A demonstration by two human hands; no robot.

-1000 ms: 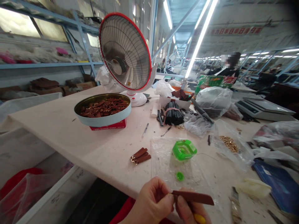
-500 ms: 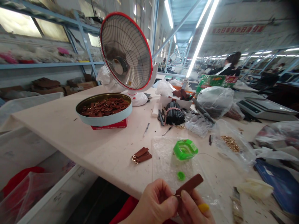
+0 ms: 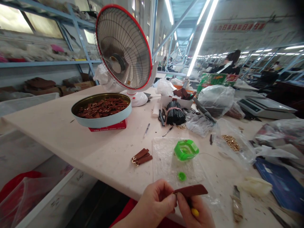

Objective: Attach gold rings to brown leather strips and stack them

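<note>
At the front edge of the table, my left hand (image 3: 158, 202) and my right hand (image 3: 193, 210) meet fingertip to fingertip. Between them is a brown leather tab (image 3: 192, 190), pinched near its left end and pointing right. The fingertips hide most of that end. A small yellow piece (image 3: 195, 212) shows at my right fingers; its kind is unclear. Beyond the hands, a green cap (image 3: 181, 176) and an open green container (image 3: 186, 150) sit on a clear plastic sheet (image 3: 163, 158). Several leather tabs with gold rings (image 3: 142, 157) lie left of the sheet.
A round tin (image 3: 102, 122) full of brown tabs stands on a red box, before a round heater (image 3: 123, 47). Right are a bag of gold rings (image 3: 231, 142), a taped knife (image 3: 237, 204), a blue folder (image 3: 280, 183) and a scale (image 3: 266, 107). A person (image 3: 228, 65) is far behind.
The leather tab has turned from slanting up to the right to lying nearly level. My right hand has rolled and shifted slightly left. The whole view has moved a little.
</note>
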